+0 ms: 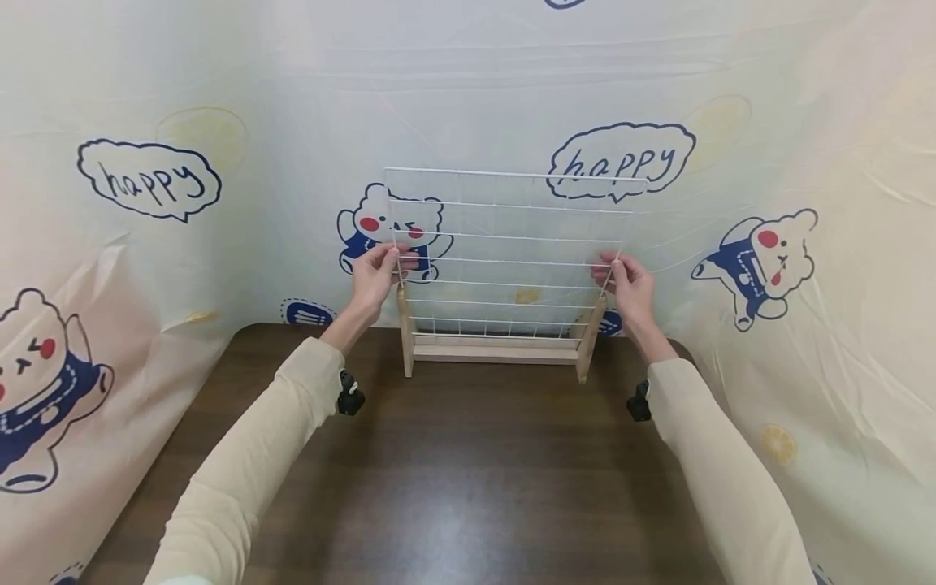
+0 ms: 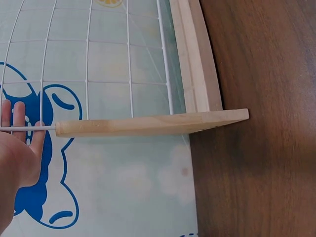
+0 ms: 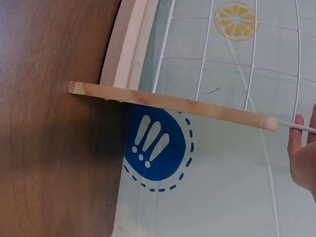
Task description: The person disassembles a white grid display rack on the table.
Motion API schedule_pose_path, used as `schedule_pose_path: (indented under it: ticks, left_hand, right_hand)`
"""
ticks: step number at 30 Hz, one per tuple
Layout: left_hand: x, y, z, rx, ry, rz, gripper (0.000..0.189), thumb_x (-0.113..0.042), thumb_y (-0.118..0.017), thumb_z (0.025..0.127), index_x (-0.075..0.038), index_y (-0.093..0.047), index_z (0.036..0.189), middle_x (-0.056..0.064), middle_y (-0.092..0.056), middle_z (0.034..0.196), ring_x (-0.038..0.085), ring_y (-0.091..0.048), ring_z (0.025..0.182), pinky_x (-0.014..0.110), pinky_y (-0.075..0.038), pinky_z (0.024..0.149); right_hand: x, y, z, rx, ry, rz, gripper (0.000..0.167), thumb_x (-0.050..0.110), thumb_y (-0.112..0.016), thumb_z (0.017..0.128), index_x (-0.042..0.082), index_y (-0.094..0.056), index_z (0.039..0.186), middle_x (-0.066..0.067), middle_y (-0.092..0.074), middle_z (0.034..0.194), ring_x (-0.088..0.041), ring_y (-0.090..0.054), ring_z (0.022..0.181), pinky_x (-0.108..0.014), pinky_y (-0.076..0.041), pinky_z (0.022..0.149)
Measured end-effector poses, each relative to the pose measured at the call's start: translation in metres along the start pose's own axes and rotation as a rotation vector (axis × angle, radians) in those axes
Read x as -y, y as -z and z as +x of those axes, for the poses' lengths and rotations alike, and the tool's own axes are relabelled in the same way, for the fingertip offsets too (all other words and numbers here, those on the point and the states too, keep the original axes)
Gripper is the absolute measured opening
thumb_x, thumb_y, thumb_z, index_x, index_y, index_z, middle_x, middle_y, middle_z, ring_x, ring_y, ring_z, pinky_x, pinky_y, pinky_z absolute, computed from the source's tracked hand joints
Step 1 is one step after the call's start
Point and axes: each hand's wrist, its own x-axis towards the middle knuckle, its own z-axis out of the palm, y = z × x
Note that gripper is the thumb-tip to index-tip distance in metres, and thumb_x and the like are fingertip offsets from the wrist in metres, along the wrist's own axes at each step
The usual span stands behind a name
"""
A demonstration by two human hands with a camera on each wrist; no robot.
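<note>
A white wire grid rack [image 1: 504,262] stands upright, leaning slightly back, on a light wooden base [image 1: 497,354]. On its left edge, just above the left wooden side piece [image 2: 133,124], my left hand [image 1: 373,278] pinches the wire between thumb and fingers. My right hand [image 1: 633,289] grips the opposite edge wire at about the same height, above the right wooden side piece [image 3: 173,102]. Each wrist view shows the side wire entering the end of its wooden piece, with fingers behind the grid.
The rack stands near the back edge of a dark brown wooden table [image 1: 468,463]. Close behind it hangs a pale printed cloth [image 1: 475,97] with cartoon bears, which also runs along both sides. Small black devices [image 1: 350,395] sit at both wrists.
</note>
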Motion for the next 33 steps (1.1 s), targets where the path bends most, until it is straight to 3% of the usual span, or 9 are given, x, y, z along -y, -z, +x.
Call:
schedule_pose_path:
  ticks: [5, 10, 14, 19, 25, 33]
  left_hand:
    - [-0.003, -0.001, 0.004, 0.005, -0.011, -0.018, 0.029, -0.020, -0.049, 0.102, -0.001, -0.064, 0.119, 0.016, -0.069, 0.110, 0.032, -0.066, 0.101, 0.046, -0.051, 0.093]
    - [-0.008, 0.000, 0.006, 0.004, -0.008, -0.038, 0.028, -0.019, -0.049, 0.102, -0.002, -0.065, 0.118, 0.016, -0.069, 0.111, 0.035, -0.065, 0.102, 0.048, -0.049, 0.094]
    - [-0.010, -0.001, 0.005, 0.004, -0.012, -0.050, 0.028, -0.017, -0.049, 0.102, -0.001, -0.065, 0.117, 0.017, -0.069, 0.109, 0.037, -0.064, 0.102, 0.050, -0.049, 0.095]
    - [-0.014, -0.001, 0.004, -0.003, 0.000, -0.028, 0.028, -0.020, -0.050, 0.102, -0.002, -0.065, 0.117, 0.015, -0.069, 0.110, 0.035, -0.065, 0.102, 0.048, -0.050, 0.094]
    - [-0.019, 0.001, 0.004, -0.010, 0.001, 0.017, 0.029, -0.021, -0.050, 0.102, -0.002, -0.064, 0.118, 0.016, -0.069, 0.110, 0.031, -0.066, 0.100, 0.045, -0.051, 0.093]
    - [-0.025, -0.001, 0.004, -0.016, 0.035, 0.030, 0.030, -0.024, -0.050, 0.101, -0.005, -0.065, 0.120, 0.014, -0.068, 0.112, 0.031, -0.065, 0.103, 0.044, -0.050, 0.094]
  right_hand:
    - [0.006, -0.001, 0.004, -0.001, 0.004, -0.048, 0.029, 0.005, -0.044, 0.102, -0.016, -0.055, 0.118, -0.030, -0.064, 0.110, -0.040, -0.063, 0.099, -0.055, -0.044, 0.097]
    - [0.011, -0.001, 0.008, 0.007, 0.008, -0.025, 0.029, 0.004, -0.044, 0.102, -0.018, -0.054, 0.117, -0.024, -0.068, 0.104, -0.031, -0.067, 0.091, -0.047, -0.050, 0.093]
    - [0.013, -0.001, 0.007, 0.022, 0.012, -0.036, 0.029, 0.003, -0.043, 0.102, -0.019, -0.054, 0.118, -0.026, -0.067, 0.105, -0.032, -0.067, 0.092, -0.045, -0.052, 0.091]
    - [0.015, 0.001, 0.007, 0.035, 0.008, -0.059, 0.029, 0.005, -0.043, 0.103, -0.016, -0.054, 0.119, -0.028, -0.065, 0.108, -0.036, -0.064, 0.098, -0.049, -0.049, 0.094]
    - [0.012, 0.002, 0.011, 0.029, -0.005, -0.030, 0.028, 0.006, -0.044, 0.102, -0.014, -0.056, 0.117, -0.022, -0.068, 0.104, -0.030, -0.066, 0.094, -0.047, -0.049, 0.094]
    - [0.023, 0.001, 0.007, 0.043, -0.005, -0.075, 0.028, 0.005, -0.042, 0.103, -0.016, -0.053, 0.120, -0.030, -0.063, 0.110, -0.037, -0.063, 0.099, -0.051, -0.047, 0.095]
